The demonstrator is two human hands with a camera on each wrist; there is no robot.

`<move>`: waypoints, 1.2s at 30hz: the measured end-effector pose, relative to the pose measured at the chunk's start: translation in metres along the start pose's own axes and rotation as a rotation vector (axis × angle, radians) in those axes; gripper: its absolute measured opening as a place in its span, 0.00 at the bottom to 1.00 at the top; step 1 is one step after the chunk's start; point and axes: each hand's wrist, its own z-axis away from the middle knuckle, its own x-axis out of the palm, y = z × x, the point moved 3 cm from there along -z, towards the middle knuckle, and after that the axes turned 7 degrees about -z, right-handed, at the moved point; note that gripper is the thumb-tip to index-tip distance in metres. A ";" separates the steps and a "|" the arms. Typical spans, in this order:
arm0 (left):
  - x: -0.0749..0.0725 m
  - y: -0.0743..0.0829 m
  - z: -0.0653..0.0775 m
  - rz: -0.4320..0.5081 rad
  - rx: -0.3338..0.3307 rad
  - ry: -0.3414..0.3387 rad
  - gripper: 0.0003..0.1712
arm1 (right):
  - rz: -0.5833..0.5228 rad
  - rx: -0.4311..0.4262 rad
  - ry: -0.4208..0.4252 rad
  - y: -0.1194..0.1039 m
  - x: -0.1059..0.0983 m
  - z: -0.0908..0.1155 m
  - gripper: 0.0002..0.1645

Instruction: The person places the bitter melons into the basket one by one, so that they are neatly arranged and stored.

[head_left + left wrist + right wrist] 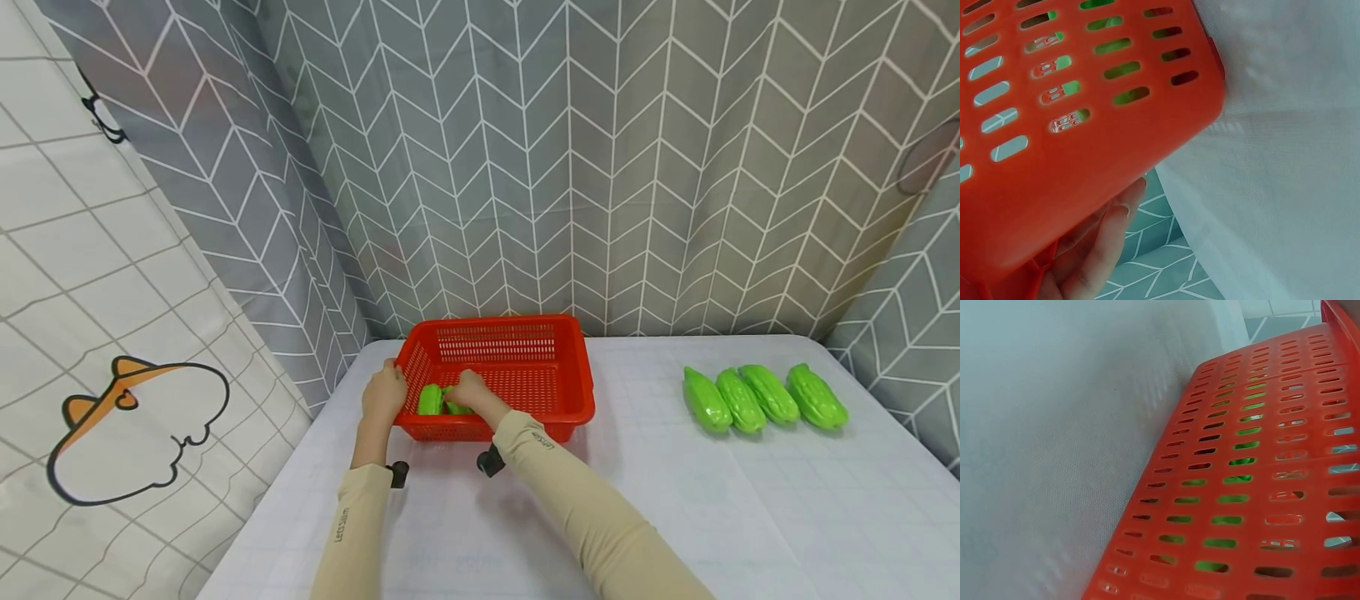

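My left hand (pixel 385 390) grips the left rim of a red plastic basket (pixel 573 367), its fingers (pixel 1107 240) against the outside of the wall in the left wrist view. My right hand (pixel 474 392) reaches over the front rim into the basket's left part, fingers curled down around a green bitter melon (pixel 456 408) that it partly hides. Just left of that lies another green bitter melon (pixel 431 400). Green shows through the slots of the basket wall (pixel 1260 481) in the right wrist view, where the right hand's fingers are hidden.
Several shiny green bitter melons (pixel 742 402) lie side by side on the white-covered table (pixel 660 500), right of the basket. A grey patterned curtain (pixel 525 167) hangs behind the table, and a white tiled-pattern sheet (pixel 150 292) stands at the left.
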 end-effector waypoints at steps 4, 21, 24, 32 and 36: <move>0.000 0.000 0.000 0.004 -0.002 -0.005 0.26 | 0.010 -0.002 -0.003 -0.001 -0.003 0.007 0.28; 0.000 -0.001 0.002 0.009 0.004 0.003 0.26 | -0.029 -0.003 -0.026 0.002 -0.007 0.011 0.30; 0.000 -0.001 0.001 0.008 0.005 0.006 0.26 | -0.066 0.022 -0.032 0.003 -0.007 0.010 0.30; 0.001 -0.001 -0.001 0.003 0.002 0.004 0.26 | -0.097 0.032 -0.037 0.005 -0.008 0.010 0.37; 0.001 -0.001 0.000 0.005 -0.001 0.000 0.26 | -0.093 0.030 -0.038 0.006 -0.007 0.010 0.36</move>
